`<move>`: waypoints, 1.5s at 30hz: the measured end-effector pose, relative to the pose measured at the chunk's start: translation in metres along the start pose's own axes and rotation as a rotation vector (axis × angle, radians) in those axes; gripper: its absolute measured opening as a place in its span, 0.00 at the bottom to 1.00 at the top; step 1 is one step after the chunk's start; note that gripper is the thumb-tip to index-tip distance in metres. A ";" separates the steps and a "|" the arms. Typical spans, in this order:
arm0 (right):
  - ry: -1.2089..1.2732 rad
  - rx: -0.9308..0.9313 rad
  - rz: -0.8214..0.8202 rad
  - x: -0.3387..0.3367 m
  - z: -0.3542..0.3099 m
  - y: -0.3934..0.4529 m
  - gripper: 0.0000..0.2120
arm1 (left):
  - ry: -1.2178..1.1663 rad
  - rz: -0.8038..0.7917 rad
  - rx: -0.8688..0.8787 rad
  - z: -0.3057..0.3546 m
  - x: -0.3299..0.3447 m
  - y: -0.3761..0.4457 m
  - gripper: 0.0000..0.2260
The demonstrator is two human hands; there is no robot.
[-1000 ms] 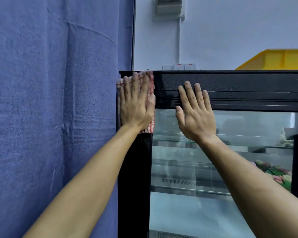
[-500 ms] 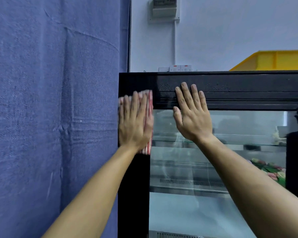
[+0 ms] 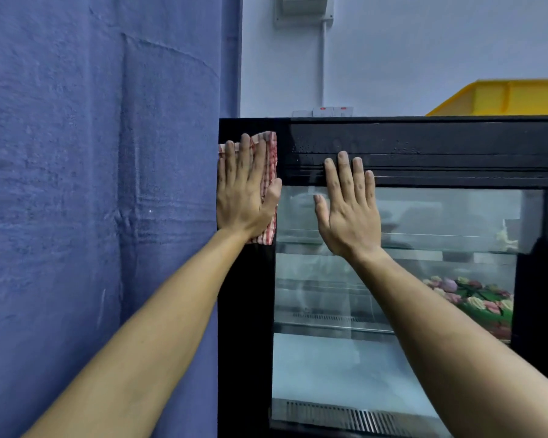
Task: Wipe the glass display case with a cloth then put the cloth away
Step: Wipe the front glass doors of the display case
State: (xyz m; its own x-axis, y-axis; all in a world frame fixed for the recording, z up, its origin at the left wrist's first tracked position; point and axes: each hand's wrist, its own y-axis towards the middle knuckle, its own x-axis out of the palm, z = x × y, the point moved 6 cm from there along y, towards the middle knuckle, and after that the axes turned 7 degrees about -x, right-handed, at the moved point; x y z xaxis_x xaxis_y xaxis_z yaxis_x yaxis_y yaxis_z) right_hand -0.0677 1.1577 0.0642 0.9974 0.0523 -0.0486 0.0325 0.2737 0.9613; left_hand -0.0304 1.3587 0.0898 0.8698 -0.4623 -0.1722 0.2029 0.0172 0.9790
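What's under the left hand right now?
The red-checked cloth, pressed flat by the left hand against the case's black left frame. The frame surface beneath the cloth is covered, so its state is unseen.

Your single head camera looks straight ahead from close range at the display case [image 3: 424, 147], facing its upper left corner, arms reaching in from below.

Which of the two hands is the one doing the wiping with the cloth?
The left hand. It presses the red-checked cloth flat against the display case's black corner frame, while the right hand rests bare on the glass, holding nothing.
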 end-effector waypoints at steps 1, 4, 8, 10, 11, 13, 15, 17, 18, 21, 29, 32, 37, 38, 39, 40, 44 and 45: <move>0.001 0.001 0.003 0.000 0.000 0.000 0.31 | -0.009 0.003 0.010 -0.001 0.004 -0.025 0.34; 0.000 -0.006 0.033 -0.002 0.000 0.000 0.30 | -0.004 -0.013 -0.016 -0.013 0.023 -0.134 0.33; 0.006 -0.016 0.022 -0.001 0.001 -0.001 0.30 | 0.077 -0.164 -0.059 -0.033 0.046 -0.307 0.39; 0.003 -0.029 0.020 -0.001 0.002 -0.002 0.30 | 0.113 -0.271 -0.049 -0.034 0.049 -0.347 0.42; -0.001 -0.033 0.021 -0.001 0.002 -0.002 0.30 | 0.102 -0.285 -0.038 -0.034 0.050 -0.341 0.42; -0.003 -0.038 0.026 -0.001 0.002 -0.003 0.30 | 0.066 -0.262 0.011 -0.028 0.049 -0.291 0.40; -0.011 -0.039 0.032 0.000 0.001 -0.003 0.30 | 0.030 -0.183 0.038 -0.021 0.037 -0.204 0.36; -0.020 -0.029 0.025 -0.001 0.001 -0.003 0.30 | 0.038 -0.135 0.051 -0.015 0.022 -0.112 0.34; -0.022 -0.028 0.027 -0.002 0.002 -0.003 0.30 | 0.052 -0.124 0.066 -0.012 0.014 -0.073 0.33; -0.023 -0.031 0.051 -0.003 0.001 -0.004 0.30 | 0.099 -0.080 0.105 -0.008 0.005 -0.009 0.33; -0.029 -0.035 0.041 -0.002 0.000 -0.004 0.31 | 0.119 -0.111 0.164 -0.007 0.028 -0.118 0.34; -0.047 -0.032 0.037 -0.002 -0.001 -0.003 0.31 | 0.109 -0.097 0.243 -0.012 0.023 -0.101 0.32; -0.045 -0.030 0.029 -0.002 -0.001 -0.004 0.31 | 0.112 -0.095 0.186 -0.004 0.016 -0.067 0.32; -0.042 -0.034 0.026 -0.002 0.000 -0.004 0.31 | 0.115 -0.084 0.187 -0.003 0.016 -0.067 0.33; -0.041 -0.039 0.024 -0.002 0.000 -0.005 0.31 | 0.112 -0.074 0.188 -0.003 0.017 -0.067 0.33; -0.042 -0.046 0.024 -0.002 0.000 -0.005 0.31 | 0.110 -0.066 0.186 -0.003 0.017 -0.068 0.33; -0.048 -0.047 0.019 0.000 -0.001 -0.006 0.31 | 0.097 -0.064 0.186 -0.002 0.016 -0.067 0.32; -0.050 -0.044 0.018 0.000 0.000 -0.006 0.31 | 0.093 -0.061 0.189 -0.002 0.016 -0.067 0.32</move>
State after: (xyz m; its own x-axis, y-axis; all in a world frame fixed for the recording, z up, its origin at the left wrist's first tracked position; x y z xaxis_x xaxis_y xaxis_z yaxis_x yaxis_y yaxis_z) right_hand -0.0678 1.1565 0.0588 0.9998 0.0096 -0.0166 0.0127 0.3151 0.9490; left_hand -0.0293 1.3521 0.0214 0.8981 -0.3731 -0.2328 0.1763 -0.1794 0.9678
